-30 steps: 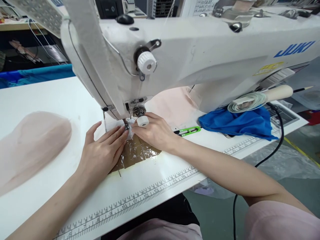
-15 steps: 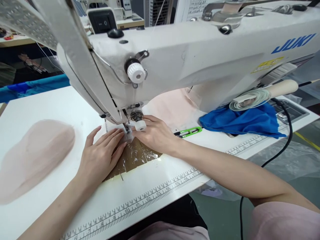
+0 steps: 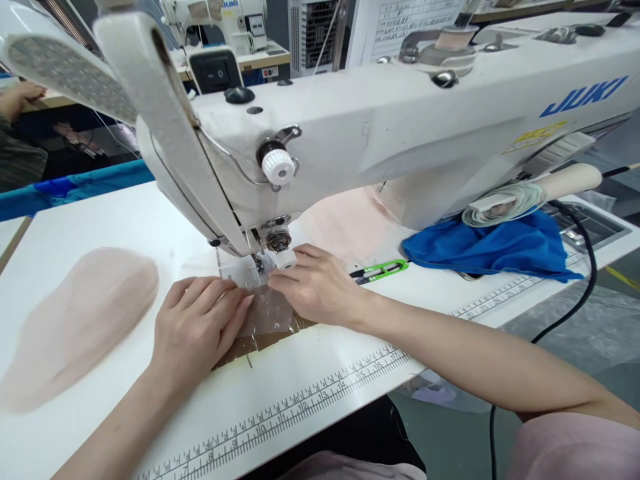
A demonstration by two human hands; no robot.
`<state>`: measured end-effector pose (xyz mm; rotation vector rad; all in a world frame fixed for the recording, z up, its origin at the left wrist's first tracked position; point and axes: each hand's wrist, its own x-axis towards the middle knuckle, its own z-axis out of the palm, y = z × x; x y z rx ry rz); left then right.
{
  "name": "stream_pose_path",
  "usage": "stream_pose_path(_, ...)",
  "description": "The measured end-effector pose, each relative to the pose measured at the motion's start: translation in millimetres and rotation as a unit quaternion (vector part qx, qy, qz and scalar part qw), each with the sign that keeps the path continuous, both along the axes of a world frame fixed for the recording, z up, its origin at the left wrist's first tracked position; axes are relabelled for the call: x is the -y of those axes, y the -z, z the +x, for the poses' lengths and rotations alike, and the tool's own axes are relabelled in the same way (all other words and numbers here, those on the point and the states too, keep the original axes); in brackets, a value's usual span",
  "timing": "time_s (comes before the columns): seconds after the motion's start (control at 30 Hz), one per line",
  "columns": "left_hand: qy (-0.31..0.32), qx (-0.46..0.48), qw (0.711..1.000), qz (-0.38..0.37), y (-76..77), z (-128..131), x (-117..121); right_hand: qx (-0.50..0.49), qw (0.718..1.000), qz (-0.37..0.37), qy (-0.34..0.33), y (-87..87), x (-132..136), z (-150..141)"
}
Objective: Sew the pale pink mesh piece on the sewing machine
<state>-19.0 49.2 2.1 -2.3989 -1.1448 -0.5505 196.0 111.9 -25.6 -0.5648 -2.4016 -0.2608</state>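
A white Juki sewing machine (image 3: 400,127) spans the table. Under its needle and presser foot (image 3: 260,263) lies a small sheer pale fabric piece (image 3: 265,310). My left hand (image 3: 197,327) rests on the fabric's left side, fingers curled and pressing down on it. My right hand (image 3: 315,287) holds the fabric's right edge just beside the foot, fingers pinched together. A brown taped patch (image 3: 240,350) shows on the table beneath the fabric.
A pile of pale pink sheer pieces (image 3: 75,320) lies at the left. Green thread snips (image 3: 383,270), a blue cloth (image 3: 490,243) and a black cable (image 3: 580,293) sit at the right. A printed ruler (image 3: 310,407) runs along the front edge. Another person's hand (image 3: 17,97) shows far left.
The fabric piece has come toward me from under the foot. My left hand slid back with it and curled its fingers. The view tilted up slightly.
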Motion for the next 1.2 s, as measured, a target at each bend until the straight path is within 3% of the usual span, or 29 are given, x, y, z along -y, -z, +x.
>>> stream_pose_path(0.13, -0.002, -0.002, 1.0, -0.026, -1.5, -4.6, -0.8, 0.025, 0.997, -0.029, -0.061, -2.9, 10.5, -4.1)
stream_pose_path(0.27, 0.003, 0.031, 0.999, -0.031, -1.7, -9.3, -2.4, 0.037, 0.998, -0.028, -0.036, -3.3, 17.1, -7.4)
stream_pose_path(0.4, 0.027, 0.031, 0.994, -0.1, 1.6, -12.8, -8.6, 0.067, 0.995, -0.06, -0.044, -2.2, 19.7, -5.8)
stream_pose_path(0.57, 0.018, 0.059, 0.983, -0.173, 1.0, -13.2, -11.1, 0.076, 0.994, -0.083, 0.015, -5.7, 20.4, -2.3)
stream_pose_path(0.7, 0.009, 0.076, 0.972, -0.221, -1.2, -14.1, -10.9, 0.062, 0.992, -0.104, -0.028, -10.0, 25.5, -4.3)
stream_pose_path(0.8, 0.022, 0.08, 0.967, -0.239, -0.9, -14.7, -10.2, 0.056, 0.993, -0.108, -0.007, -11.4, 26.5, -4.5)
stream_pose_path(0.93, 0.018, 0.082, 0.97, -0.229, 4.2, -11.7, -9.7, 0.047, 0.995, -0.082, 0.025, -10.7, 23.6, -3.7)
stream_pose_path(1.2, 0.021, 0.059, 0.982, -0.179, 16.1, 1.8, -3.9, 0.092, 0.978, -0.176, 0.067, -13.0, 19.7, -1.0)
